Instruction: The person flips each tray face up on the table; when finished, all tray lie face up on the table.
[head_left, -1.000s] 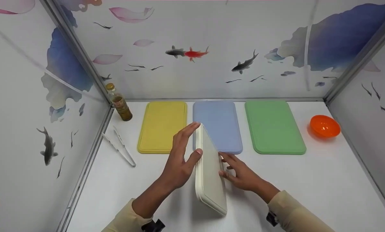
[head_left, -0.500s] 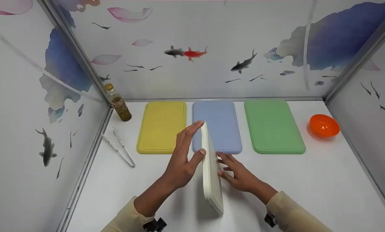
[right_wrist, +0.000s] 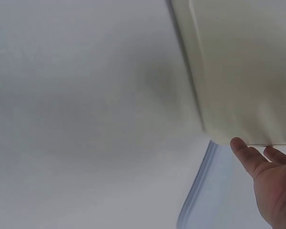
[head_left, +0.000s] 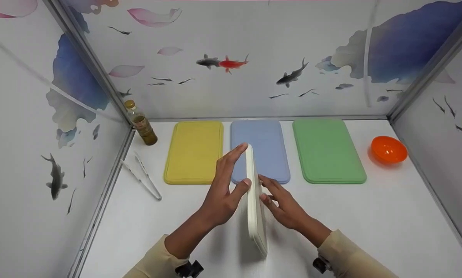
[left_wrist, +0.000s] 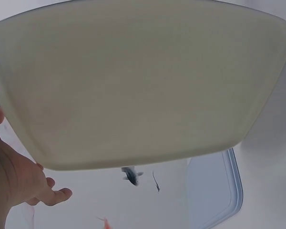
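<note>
A cream-white board stands nearly on its edge in front of the blue board, its flat faces turned sideways. My left hand, thumb and fingers extended, has its fingertips along the board's upper edge. On the other side, my right hand touches the board with lightly bent fingers. The left wrist view shows one broad face of the board, with my left hand at its lower left. In the right wrist view, my right hand's fingertips meet the board's lower edge.
A yellow board lies left of the blue one and a green board right of it. White tongs and a capped bottle are at the left. An orange bowl is at the right, near the side wall.
The cream-white board has turned more upright, its upper edge shifting right. My left hand has moved right with that edge; my right hand's fingertips have shifted slightly up and left.
</note>
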{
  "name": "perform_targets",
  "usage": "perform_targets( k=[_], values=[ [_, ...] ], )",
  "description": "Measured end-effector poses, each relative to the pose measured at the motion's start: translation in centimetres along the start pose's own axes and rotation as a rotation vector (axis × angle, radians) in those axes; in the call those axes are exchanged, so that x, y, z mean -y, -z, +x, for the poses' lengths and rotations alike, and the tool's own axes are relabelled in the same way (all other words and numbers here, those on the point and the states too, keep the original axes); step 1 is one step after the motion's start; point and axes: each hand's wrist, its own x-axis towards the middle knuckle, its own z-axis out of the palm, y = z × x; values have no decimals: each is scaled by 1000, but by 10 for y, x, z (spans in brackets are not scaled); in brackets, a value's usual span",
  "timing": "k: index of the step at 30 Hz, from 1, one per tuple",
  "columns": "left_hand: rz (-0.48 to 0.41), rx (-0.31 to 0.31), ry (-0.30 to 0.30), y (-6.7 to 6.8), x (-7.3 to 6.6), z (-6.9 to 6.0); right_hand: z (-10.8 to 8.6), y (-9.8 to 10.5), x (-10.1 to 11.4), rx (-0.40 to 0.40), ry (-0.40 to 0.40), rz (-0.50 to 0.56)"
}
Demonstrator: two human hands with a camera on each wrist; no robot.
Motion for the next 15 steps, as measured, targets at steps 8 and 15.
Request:
perform_targets(
  k=[8,15],
  values=[
    [-17,12,-40,-4,1,0,17,15,49,-123,102,37],
    [-28,34,-56,-7,4,0,34,34,82,-189,222,51]
  ],
)
